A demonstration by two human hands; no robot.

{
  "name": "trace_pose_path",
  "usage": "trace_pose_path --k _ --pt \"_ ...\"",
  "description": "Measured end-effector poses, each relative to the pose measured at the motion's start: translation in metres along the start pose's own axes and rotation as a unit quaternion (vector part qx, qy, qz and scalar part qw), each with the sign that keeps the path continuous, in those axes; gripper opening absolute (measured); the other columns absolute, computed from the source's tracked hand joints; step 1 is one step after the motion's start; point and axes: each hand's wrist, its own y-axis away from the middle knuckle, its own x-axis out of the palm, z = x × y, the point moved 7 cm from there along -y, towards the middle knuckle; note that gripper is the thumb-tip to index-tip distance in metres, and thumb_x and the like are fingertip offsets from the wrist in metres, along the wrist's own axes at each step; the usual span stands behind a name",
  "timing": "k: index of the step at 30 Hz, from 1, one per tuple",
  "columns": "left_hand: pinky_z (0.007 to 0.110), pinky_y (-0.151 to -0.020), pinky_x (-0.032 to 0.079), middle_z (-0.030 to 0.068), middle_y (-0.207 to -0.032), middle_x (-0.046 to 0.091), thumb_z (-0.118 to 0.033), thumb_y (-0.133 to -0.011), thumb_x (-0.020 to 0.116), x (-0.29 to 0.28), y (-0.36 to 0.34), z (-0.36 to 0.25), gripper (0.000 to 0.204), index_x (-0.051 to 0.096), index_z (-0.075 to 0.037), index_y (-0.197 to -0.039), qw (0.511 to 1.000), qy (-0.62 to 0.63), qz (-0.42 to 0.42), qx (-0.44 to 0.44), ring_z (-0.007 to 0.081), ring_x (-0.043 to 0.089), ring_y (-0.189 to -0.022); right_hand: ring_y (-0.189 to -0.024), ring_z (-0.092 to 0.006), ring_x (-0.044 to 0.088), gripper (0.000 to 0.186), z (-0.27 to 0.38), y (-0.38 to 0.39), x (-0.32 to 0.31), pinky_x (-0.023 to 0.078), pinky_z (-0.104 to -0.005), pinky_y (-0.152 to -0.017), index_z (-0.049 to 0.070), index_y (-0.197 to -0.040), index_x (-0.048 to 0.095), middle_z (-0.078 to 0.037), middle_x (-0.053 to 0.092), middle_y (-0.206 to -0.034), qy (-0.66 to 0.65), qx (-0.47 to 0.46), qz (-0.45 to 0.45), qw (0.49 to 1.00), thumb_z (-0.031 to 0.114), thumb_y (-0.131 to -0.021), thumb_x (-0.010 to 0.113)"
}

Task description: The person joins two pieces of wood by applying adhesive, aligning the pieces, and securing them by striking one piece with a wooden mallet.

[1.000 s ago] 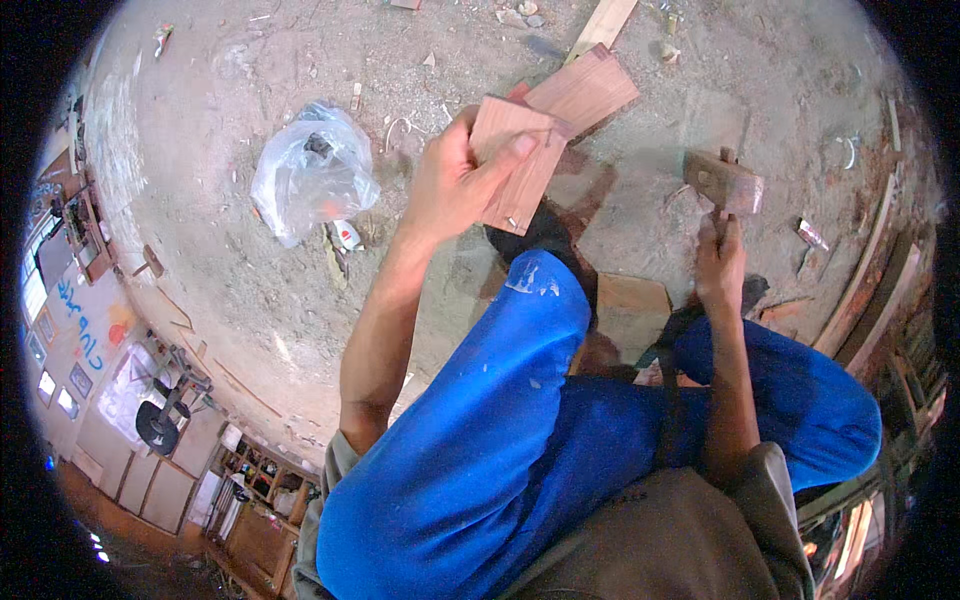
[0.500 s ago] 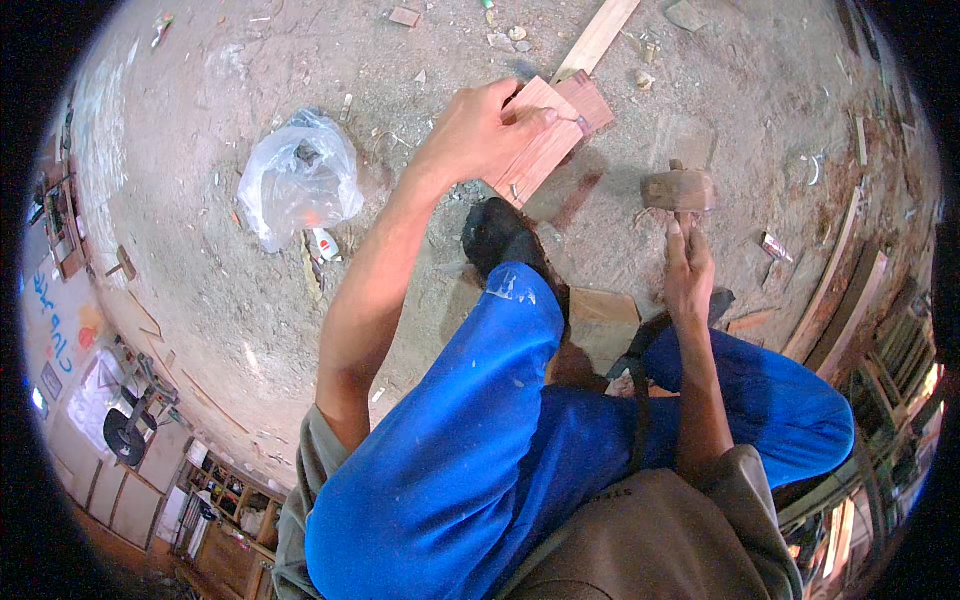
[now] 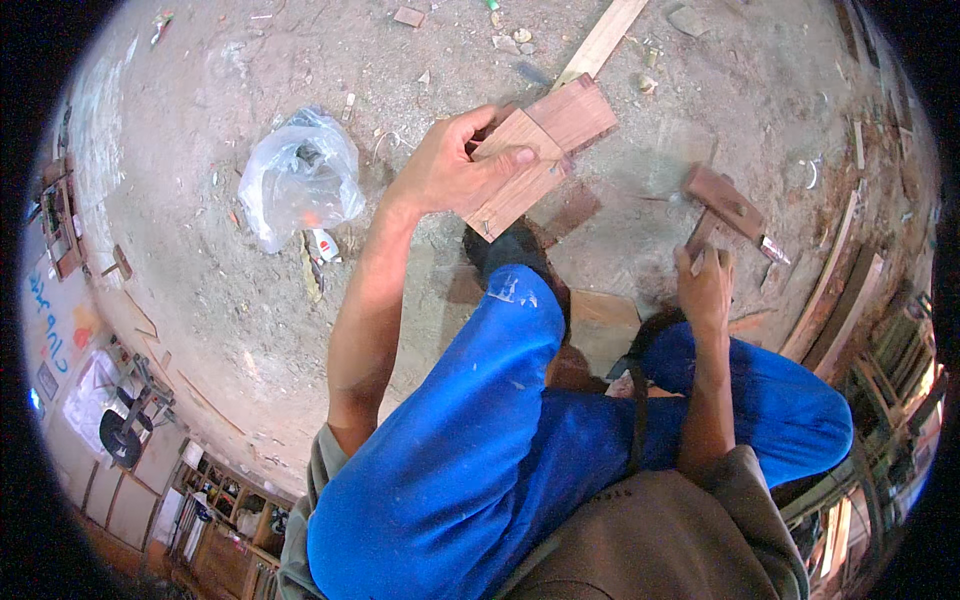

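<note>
My left hand [image 3: 462,165] is closed round a reddish wooden block assembly [image 3: 512,205], thumb on its upper face. A nail stands near the block's lower end, and a darker board piece [image 3: 580,112] adjoins it at the upper right. Behind that piece a long pale wooden strip [image 3: 605,38] runs away to the far edge; whether they are joined I cannot tell. In my right hand [image 3: 708,290] is the handle of a wooden mallet [image 3: 730,203], its head tilted down to the right, apart from the block. My fingers wrap its handle.
On the dirt floor to the left lies a clear plastic bag [image 3: 300,180], with a small white packet [image 3: 325,245] beside it. Long boards [image 3: 845,310] lie along the right side. Wooden shelving [image 3: 235,510] stands at lower left. My blue-trousered legs [image 3: 450,420] are folded below.
My left hand has brought the wooden block slightly nearer and left, and turned it. My right hand has moved a little right and nearer, and the mallet's head has swung right and tilted.
</note>
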Motion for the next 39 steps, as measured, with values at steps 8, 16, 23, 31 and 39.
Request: trace_pose_path --k 8,16,23,31,39 --pt "0.031 -0.089 0.051 0.0012 -0.108 0.068 -0.019 -0.086 0.085 0.003 0.039 0.0 0.04 0.064 -0.005 -0.117 0.99 0.129 0.063 -0.006 0.0112 0.064 -0.104 -0.092 -0.0346 0.072 0.041 0.116 -0.021 -0.008 0.055 -0.038 -0.083 -0.008 -0.113 0.067 -0.026 0.072 -0.099 -0.229 -0.169 0.053 0.957 0.027 -0.093 0.073" --pt "0.031 -0.088 0.05 0.0027 -0.108 0.065 -0.01 -0.089 0.08 0.009 0.07 0.013 0.035 0.057 -0.008 -0.116 0.988 0.141 -0.014 0.058 0.0121 0.063 -0.101 -0.113 -0.0328 0.066 0.051 0.206 0.007 -0.05 0.055 -0.0407 -0.092 0.003 -0.129 0.06 -0.018 0.065 -0.12 -0.495 -0.229 0.163 0.822 0.015 -0.084 0.082" --pt "0.029 -0.088 0.051 0.004 -0.107 0.065 -0.01 -0.092 0.076 0.018 0.064 -0.022 0.038 0.057 -0.003 -0.123 0.99 0.106 -0.091 0.029 0.0107 0.062 -0.101 -0.103 -0.0312 0.072 0.046 0.211 0.016 -0.048 0.058 -0.0386 -0.087 0.008 -0.119 0.067 -0.013 0.071 -0.114 -0.401 -0.275 0.014 0.874 0.011 -0.077 0.086" --pt "0.03 -0.054 0.048 0.0068 -0.074 0.068 -0.025 -0.097 0.07 0.021 0.044 -0.037 0.035 0.058 0.0 -0.119 0.981 -0.081 -0.178 -0.01 0.0111 0.062 -0.062 -0.093 -0.0334 0.073 0.029 0.215 -0.004 -0.043 0.059 -0.0389 -0.079 0.005 -0.115 0.067 -0.015 0.072 -0.106 -0.388 -0.252 -0.062 0.884 0.003 -0.086 0.074" --pt "0.034 -0.05 0.047 0.013 -0.07 0.068 -0.03 -0.098 0.069 0.022 0.035 -0.028 0.039 0.057 0.001 -0.118 0.977 -0.126 -0.173 0.014 0.0194 0.067 -0.058 -0.087 -0.0355 0.073 0.025 0.214 -0.011 -0.035 0.058 -0.0396 -0.073 0.004 -0.112 0.067 -0.018 0.072 -0.099 -0.371 -0.271 -0.113 0.881 0.002 -0.087 0.072"
